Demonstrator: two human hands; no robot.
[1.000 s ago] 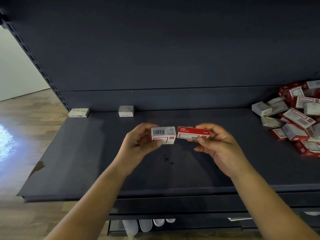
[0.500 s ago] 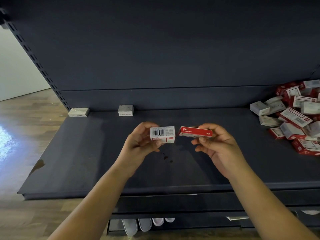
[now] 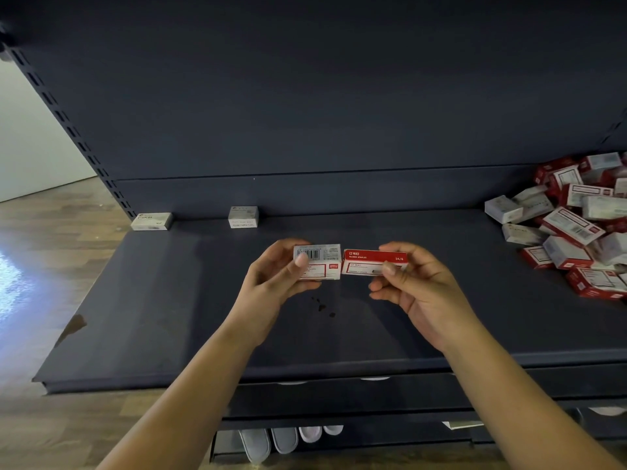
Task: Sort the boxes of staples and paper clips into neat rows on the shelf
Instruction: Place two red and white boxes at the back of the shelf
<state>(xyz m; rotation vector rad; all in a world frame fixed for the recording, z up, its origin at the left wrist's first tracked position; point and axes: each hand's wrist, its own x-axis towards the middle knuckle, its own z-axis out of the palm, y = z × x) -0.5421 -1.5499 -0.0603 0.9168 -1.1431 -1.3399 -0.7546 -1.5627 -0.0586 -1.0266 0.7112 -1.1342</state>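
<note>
left hand: pinching a white barcode box above the shelf
right hand: holding a red staples box, ends nearly touching
back row: 2 white boxes, well apart
far right: loose box pile

Two boxes sit at the shelf's back left, a heap of boxes at its right end.
</note>
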